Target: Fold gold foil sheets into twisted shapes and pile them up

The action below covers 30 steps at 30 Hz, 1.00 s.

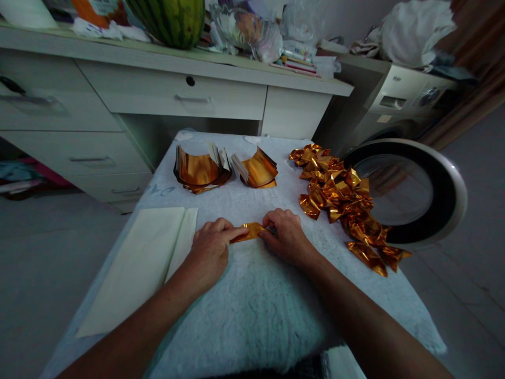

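Observation:
A folded strip of shiny gold foil paper (252,230) lies on the cloth-covered table (252,305) between my hands. My left hand (213,247) holds the strip's left end, its index finger laid along it. The right end is pinched by the fingers of my right hand (287,235). Beyond them stand two curved stacks of gold foil sheets, one at the left (199,169) and one nearer the middle (258,169). A heap of folded gold foil pieces (341,192) spreads along the table's right side.
White paper sheets (136,263) lie left of my left forearm. Behind the table is a white drawer cabinet (158,87) with a watermelon (168,21) and plastic bags on top. A washing machine's open round door (406,192) adjoins the table's right edge.

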### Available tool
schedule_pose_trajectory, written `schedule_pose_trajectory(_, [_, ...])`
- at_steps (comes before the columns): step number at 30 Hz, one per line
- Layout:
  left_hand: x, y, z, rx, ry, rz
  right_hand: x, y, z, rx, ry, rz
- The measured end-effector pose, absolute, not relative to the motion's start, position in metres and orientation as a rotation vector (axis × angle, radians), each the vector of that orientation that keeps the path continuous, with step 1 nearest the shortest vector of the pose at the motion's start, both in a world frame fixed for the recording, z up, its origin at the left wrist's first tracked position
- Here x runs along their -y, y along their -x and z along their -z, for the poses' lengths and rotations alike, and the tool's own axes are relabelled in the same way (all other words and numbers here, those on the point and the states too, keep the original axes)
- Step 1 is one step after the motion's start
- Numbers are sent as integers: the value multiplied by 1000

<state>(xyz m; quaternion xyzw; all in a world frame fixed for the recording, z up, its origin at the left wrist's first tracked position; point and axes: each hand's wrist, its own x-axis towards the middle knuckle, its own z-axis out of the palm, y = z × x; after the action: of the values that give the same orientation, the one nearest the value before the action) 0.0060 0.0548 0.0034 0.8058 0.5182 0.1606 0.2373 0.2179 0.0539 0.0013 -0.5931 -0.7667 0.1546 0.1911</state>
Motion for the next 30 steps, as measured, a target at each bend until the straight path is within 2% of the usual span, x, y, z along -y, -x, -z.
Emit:
schedule_pose_trajectory(17, [-51,-8,-9,-1437,-2204,-432,-50,-225,-15,2184,1548,-574])
schedule_pose_trajectory(30, [-53,-10,-7,-1395,-2196,-551,-52,-223,-16,2114,1410,-544])
